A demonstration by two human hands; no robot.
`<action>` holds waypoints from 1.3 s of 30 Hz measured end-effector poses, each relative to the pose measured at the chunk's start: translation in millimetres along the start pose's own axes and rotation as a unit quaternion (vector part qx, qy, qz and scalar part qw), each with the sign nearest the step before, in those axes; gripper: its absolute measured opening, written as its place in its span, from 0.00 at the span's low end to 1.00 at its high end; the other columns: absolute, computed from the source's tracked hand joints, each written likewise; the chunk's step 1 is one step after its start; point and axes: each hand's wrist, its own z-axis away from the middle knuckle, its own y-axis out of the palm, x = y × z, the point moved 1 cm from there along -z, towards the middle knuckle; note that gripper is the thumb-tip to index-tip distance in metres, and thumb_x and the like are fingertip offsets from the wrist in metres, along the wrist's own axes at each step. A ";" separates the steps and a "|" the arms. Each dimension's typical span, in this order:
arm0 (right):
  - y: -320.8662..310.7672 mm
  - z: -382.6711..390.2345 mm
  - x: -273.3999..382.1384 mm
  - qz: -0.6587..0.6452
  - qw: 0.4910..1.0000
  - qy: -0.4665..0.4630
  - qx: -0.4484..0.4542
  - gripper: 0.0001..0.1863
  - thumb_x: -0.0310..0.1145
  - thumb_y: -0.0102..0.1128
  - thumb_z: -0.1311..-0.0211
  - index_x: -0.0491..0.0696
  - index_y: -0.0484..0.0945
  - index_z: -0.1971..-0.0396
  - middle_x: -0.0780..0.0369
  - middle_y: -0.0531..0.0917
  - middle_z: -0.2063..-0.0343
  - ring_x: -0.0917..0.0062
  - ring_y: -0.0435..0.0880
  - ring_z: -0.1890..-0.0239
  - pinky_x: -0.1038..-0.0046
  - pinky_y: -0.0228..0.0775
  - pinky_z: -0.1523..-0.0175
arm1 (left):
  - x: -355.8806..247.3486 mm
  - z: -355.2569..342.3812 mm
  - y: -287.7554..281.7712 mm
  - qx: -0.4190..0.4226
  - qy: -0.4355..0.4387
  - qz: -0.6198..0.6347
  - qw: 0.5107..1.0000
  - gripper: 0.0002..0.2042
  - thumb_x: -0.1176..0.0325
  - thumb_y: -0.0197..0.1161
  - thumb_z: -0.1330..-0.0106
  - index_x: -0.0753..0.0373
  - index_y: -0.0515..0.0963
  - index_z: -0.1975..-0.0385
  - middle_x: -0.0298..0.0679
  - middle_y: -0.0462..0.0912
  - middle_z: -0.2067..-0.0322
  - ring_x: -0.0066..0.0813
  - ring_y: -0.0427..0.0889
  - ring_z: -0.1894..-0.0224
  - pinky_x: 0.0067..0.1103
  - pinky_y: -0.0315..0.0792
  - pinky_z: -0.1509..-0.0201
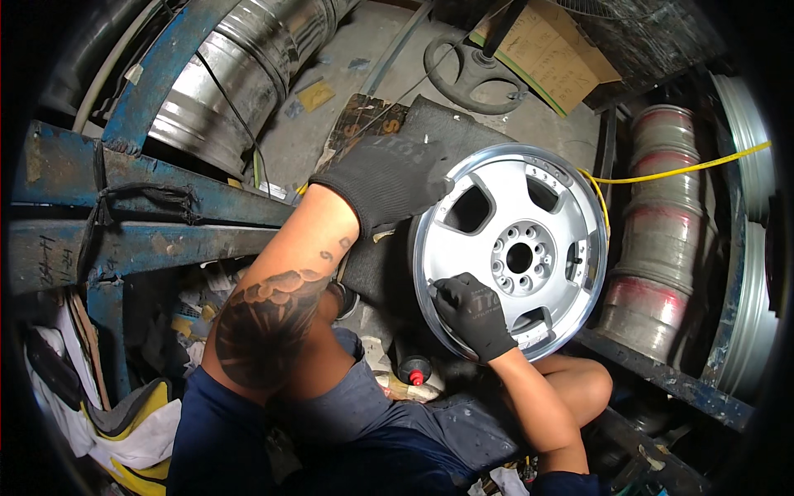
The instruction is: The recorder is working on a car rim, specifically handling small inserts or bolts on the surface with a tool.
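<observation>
A silver alloy wheel (463, 256) with a polished lip stands tilted in front of me, its face turned up. My left hand (389, 182), in a dark grey work glove, is closed at the wheel's upper left edge; part of its fingers is hidden. On the lower left of the wheel's face, my right hand (475, 318), gloved alike, presses with its fingers curled. Whatever those fingertips may pinch is too small to make out. A dark round container with a red nozzle (416, 377) sits below the wheel, between my legs.
Blue metal racks (190, 244) rise on the left, with shiny wheel barrels (223, 91) behind. More barrels (657, 223) stack at right. A yellow hose (678, 175) reaches the wheel's edge. A steering wheel (475, 78) and cardboard (550, 58) lie beyond a dark mat (455, 124).
</observation>
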 end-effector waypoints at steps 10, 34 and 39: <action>-2.6 -8.6 4.7 0.012 0.999 -0.026 0.026 0.08 0.34 0.68 0.38 0.46 0.85 0.64 0.54 0.82 0.70 0.58 0.83 0.69 0.60 0.75 0.63 | -1.1 3.5 12.1 -0.016 0.014 -0.014 1.000 0.29 0.45 0.55 0.28 0.65 0.75 0.40 0.55 0.83 0.48 0.53 0.81 0.45 0.39 0.72 0.38; -6.2 -12.6 4.4 0.011 0.999 -0.003 0.043 0.08 0.35 0.69 0.39 0.46 0.85 0.66 0.55 0.82 0.70 0.58 0.84 0.68 0.60 0.75 0.63 | -11.2 -10.2 12.0 0.026 0.008 0.005 1.000 0.22 0.49 0.54 0.28 0.60 0.76 0.44 0.53 0.83 0.50 0.51 0.82 0.45 0.40 0.72 0.39; -8.2 -11.9 1.2 0.015 0.999 -0.002 0.051 0.09 0.35 0.70 0.40 0.46 0.85 0.65 0.55 0.82 0.69 0.57 0.83 0.68 0.59 0.75 0.62 | -11.6 -10.4 8.5 0.042 -0.002 0.001 0.999 0.23 0.48 0.53 0.27 0.60 0.76 0.44 0.53 0.83 0.49 0.50 0.81 0.44 0.40 0.72 0.39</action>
